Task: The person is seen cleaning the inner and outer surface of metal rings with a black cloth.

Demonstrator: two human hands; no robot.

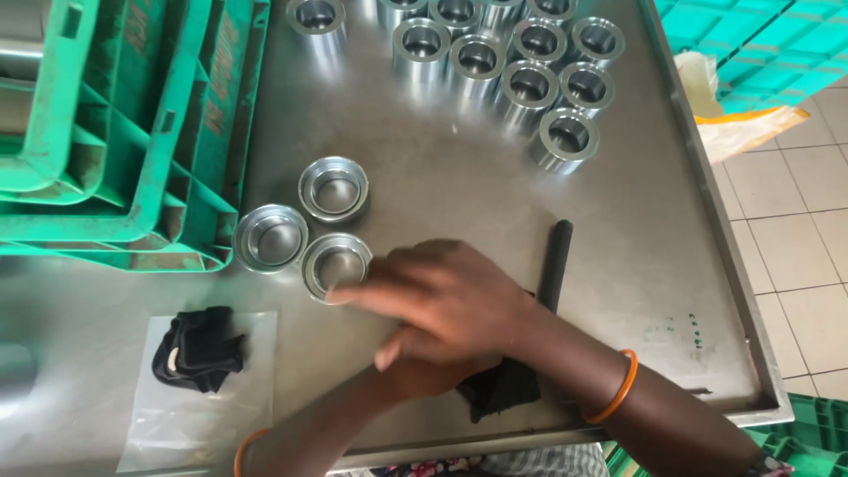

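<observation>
Clear flat plastic bag [199, 415] under black cloth [198, 348], lower left.

bright even light, hands blurred (steel glares)

The right hand [442, 296] covers most of the left hand [424, 367] and part of a black cloth [499, 389]; the top edge crops several steel rings [459, 9].
</observation>
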